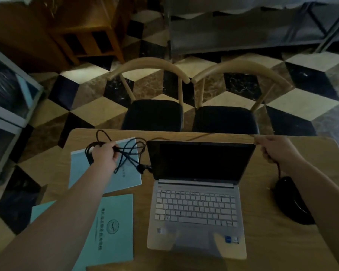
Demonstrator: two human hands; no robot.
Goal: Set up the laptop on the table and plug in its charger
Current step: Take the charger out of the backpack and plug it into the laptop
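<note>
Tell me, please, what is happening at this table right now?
A person is sorting out a charger for the open laptop, which sits on the wooden table with a dark screen. The left hand grips a tangled bundle of black cable above some teal booklets. The right hand holds another stretch of cord that runs down to the black power brick. Whether anything is plugged into the laptop cannot be told.

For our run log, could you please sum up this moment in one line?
laptop: open, screen dark | left hand: holds bundled charger cable | right hand: holds cable leading to black power brick | plugged in: cannot tell
</note>
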